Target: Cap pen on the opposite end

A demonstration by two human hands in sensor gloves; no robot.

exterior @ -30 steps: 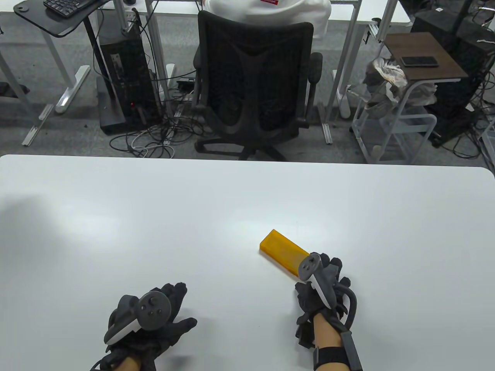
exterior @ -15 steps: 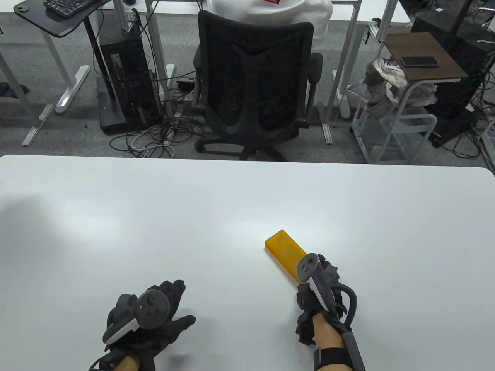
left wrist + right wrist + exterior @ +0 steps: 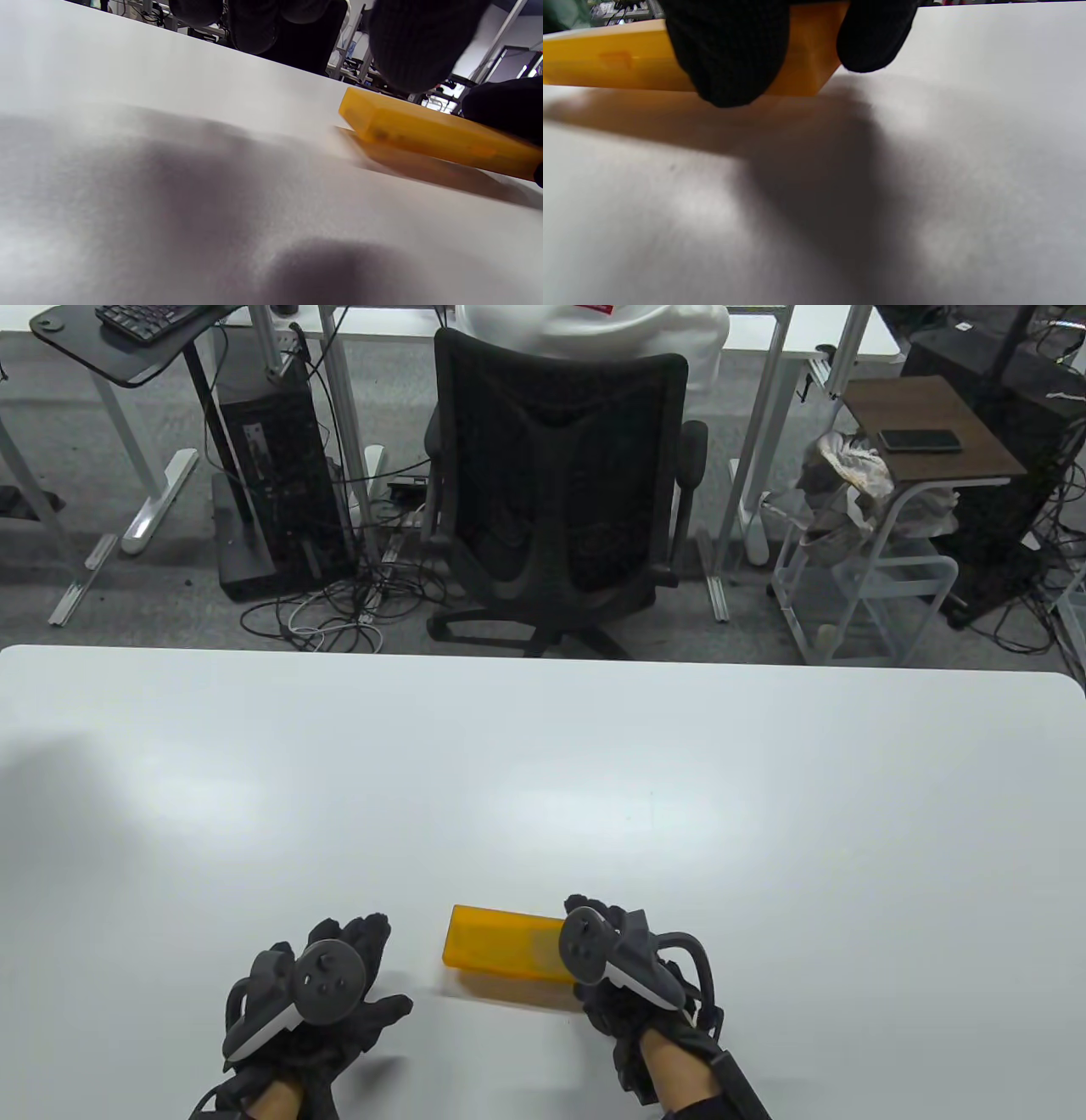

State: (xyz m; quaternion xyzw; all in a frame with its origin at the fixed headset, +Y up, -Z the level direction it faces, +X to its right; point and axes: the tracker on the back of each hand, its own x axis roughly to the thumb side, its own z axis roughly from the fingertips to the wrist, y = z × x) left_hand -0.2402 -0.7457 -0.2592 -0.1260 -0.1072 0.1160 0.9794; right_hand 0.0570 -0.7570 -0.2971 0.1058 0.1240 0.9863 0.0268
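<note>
A long translucent orange box (image 3: 499, 943) lies crosswise near the table's front edge, its left end pointing at my left hand. My right hand (image 3: 598, 959) grips the box's right end and holds it just above the table, with a shadow beneath it. In the right wrist view my fingers (image 3: 729, 51) wrap over the box (image 3: 606, 63). My left hand (image 3: 339, 976) rests open and empty on the table (image 3: 543, 780), a little left of the box. The box (image 3: 424, 131) also shows in the left wrist view, beyond my left fingertips (image 3: 407, 42). No pen or cap is visible.
A black office chair (image 3: 556, 492) stands beyond the table's far edge. Desks, cables and a cart with a phone are further back on the floor.
My right hand has carried the orange box from the right middle of the table toward the front and left, turning it crosswise. My left hand has hardly moved.
</note>
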